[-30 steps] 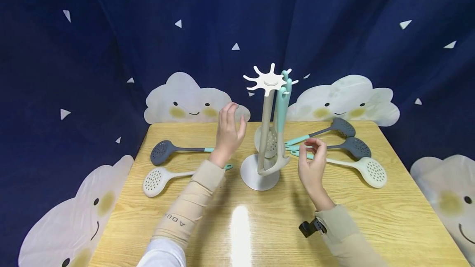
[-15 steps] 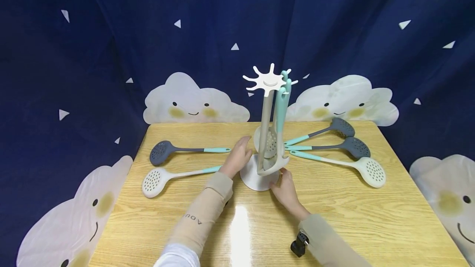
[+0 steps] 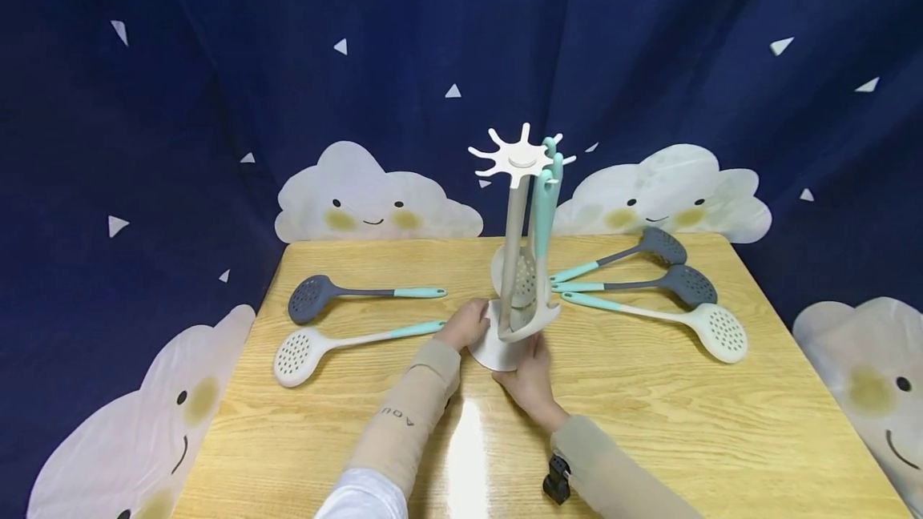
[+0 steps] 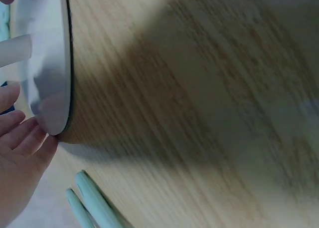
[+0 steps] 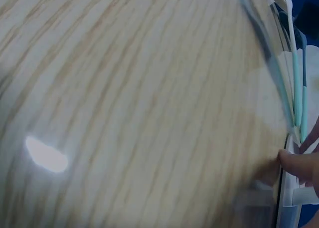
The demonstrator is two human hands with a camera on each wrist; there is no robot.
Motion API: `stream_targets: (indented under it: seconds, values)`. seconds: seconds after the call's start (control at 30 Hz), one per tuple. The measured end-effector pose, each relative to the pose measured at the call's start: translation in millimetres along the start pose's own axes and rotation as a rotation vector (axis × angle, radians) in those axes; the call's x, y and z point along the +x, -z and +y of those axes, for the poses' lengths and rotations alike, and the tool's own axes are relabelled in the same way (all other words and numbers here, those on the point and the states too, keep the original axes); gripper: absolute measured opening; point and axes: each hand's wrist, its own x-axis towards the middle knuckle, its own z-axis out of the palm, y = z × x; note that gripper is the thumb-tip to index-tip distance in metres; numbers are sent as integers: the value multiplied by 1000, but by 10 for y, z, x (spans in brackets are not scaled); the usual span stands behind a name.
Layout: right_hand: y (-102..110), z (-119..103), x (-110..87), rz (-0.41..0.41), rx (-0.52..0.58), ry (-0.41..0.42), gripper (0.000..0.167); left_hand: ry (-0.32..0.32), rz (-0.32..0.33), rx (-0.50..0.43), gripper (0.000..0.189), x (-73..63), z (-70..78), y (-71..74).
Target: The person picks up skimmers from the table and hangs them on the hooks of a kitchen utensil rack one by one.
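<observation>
A white utensil stand (image 3: 522, 157) with a spoked top and round base (image 3: 493, 352) stands mid-table. Pale utensils with turquoise handles (image 3: 545, 211) hang on its right side; one is a skimmer (image 3: 525, 283). My left hand (image 3: 465, 323) holds the base's left rim; in the left wrist view its fingers (image 4: 37, 138) meet the edge, with the thumb over the plate. At the front right, my right hand (image 3: 532, 379) grips the same base. The right wrist view shows that thumb (image 5: 296, 164) at the rim, while the other fingers are partly hidden.
On the left lie a dark skimmer (image 3: 308, 299) and a white skimmer (image 3: 294, 359), handles toward the stand. Two dark skimmers (image 3: 691, 285) and a white one (image 3: 723, 333) lie on the right, handle ends close to the stand. A curtain (image 3: 360, 6) hangs behind the table.
Both hands have come down from beside the stand to its base and now hold the rim. The hanging utensils and those on the table keep their places.
</observation>
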Motion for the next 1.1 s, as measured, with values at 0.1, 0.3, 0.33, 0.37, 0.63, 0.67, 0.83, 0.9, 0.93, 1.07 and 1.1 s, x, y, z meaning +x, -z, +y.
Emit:
stream_targets:
  seconds: [0.1,0.3,0.33,0.37,0.63,0.67,0.83,0.9,0.93,1.07,1.1]
  values:
    - [-30,-37,0,16,-19,-25,104,-19,15,8,40,6,-14,-17]
    - [-62,-77,8,12,-77,-69,100,-19,46,56,40,18,-31,-70]
    - [-65,-79,9,12,-83,-71,100,-11,46,72,41,19,-30,-77]
    - [-67,-81,9,14,-86,-70,99,-4,45,88,43,23,-32,-85]
    - [-17,-46,55,-19,-92,-92,105,-21,95,187,49,207,-225,-297]
    - [-7,-36,64,-25,-81,-98,106,-20,99,198,50,217,-236,-311]
    - [50,23,102,-73,-22,-129,106,24,86,230,49,84,-73,-214]
    - [73,40,118,-96,-14,-128,106,30,98,261,47,19,-17,-190]
    - [85,47,125,-110,-22,-121,105,41,96,283,46,-8,13,-176]
    - [109,75,169,-152,-72,-97,102,77,96,342,46,-69,85,-159]
    - [115,82,183,-163,-83,-97,102,92,87,339,47,-74,104,-152]
